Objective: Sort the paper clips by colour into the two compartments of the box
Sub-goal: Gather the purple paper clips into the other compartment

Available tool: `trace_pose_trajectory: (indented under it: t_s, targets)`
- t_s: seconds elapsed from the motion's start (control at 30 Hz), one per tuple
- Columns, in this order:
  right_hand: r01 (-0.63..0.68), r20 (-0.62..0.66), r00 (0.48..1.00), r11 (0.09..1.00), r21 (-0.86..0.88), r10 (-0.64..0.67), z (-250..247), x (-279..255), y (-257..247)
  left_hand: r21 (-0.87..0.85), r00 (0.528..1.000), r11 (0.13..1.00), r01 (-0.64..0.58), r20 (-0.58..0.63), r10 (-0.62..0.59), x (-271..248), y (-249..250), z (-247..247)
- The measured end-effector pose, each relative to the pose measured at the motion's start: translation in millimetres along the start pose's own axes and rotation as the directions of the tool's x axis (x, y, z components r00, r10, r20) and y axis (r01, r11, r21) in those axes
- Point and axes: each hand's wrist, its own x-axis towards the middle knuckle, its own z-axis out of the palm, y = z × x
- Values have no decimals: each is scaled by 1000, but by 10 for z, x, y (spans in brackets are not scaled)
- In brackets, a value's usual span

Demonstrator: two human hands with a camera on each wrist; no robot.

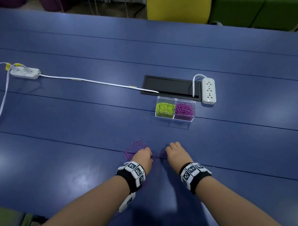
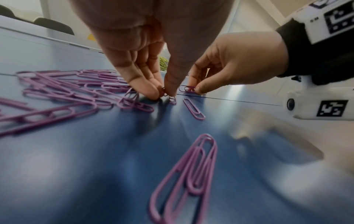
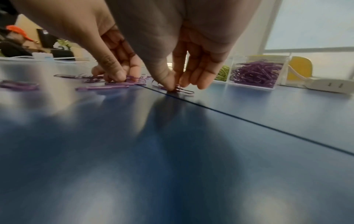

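Observation:
A clear two-compartment box (image 1: 175, 108) stands mid-table, green clips (image 1: 165, 110) in its left half and purple clips (image 1: 184, 109) in its right half. Several loose purple clips (image 1: 137, 145) lie scattered on the blue table near me. My left hand (image 1: 144, 155) is down at the right edge of that scatter, thumb and fingers pinching a purple clip (image 2: 166, 94). My right hand (image 1: 174, 150) is just to its right, pinching another purple clip (image 3: 172, 89) against the table. Both hands also appear in the left wrist view, with the right hand (image 2: 197, 89) behind.
A white power strip (image 1: 209, 90) lies beside a black cable hatch (image 1: 171, 87) just behind the box. Another power strip (image 1: 25, 72) with its cord sits far left. A yellow chair (image 1: 178, 4) stands past the far table edge.

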Motion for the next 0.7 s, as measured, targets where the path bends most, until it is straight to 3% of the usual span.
trace_pose_trajectory:
  t_s: [0.07, 0.13, 0.23, 0.3, 0.4, 0.53, 0.57, 0.63, 0.7]
  targets:
    - [-35, -17, 999, 998, 47, 36, 16, 42, 14, 21, 1000, 1000, -2, -12, 2, 18, 41, 26]
    - [20, -51, 999, 999, 33, -18, -120, -12, -35, 32, 1000, 999, 5, -19, -4, 44, 70, 40]
    - [-65, -7, 997, 947, 316, 71, -140, -47, 7, 40, 1000, 999, -2, -27, 3, 84, 107, 55]
    - [-179, 40, 982, 838, 516, 184, -120, -112, 43, 73, 999, 997, -23, -28, 25, 86, 133, 64]
    - [-246, 58, 955, 665, 705, 291, -83, -198, 75, 165, 997, 984, -73, -3, 74, 77, 144, 78]
    - [-338, 260, 903, 190, 922, 343, -103, -258, 27, 277, 992, 953, -123, 54, 112, 89, 136, 101]
    - [-337, 282, 900, 118, 934, 333, -114, -269, 9, 301, 991, 944, -132, 61, 119, 91, 140, 111]
    - [-318, 281, 913, 83, 945, 294, -123, -276, -32, 328, 990, 934, -140, 60, 127, 94, 160, 119]
    - [-297, 252, 936, 172, 939, 246, -122, -284, -99, 323, 990, 936, -139, 64, 125, 103, 165, 109]
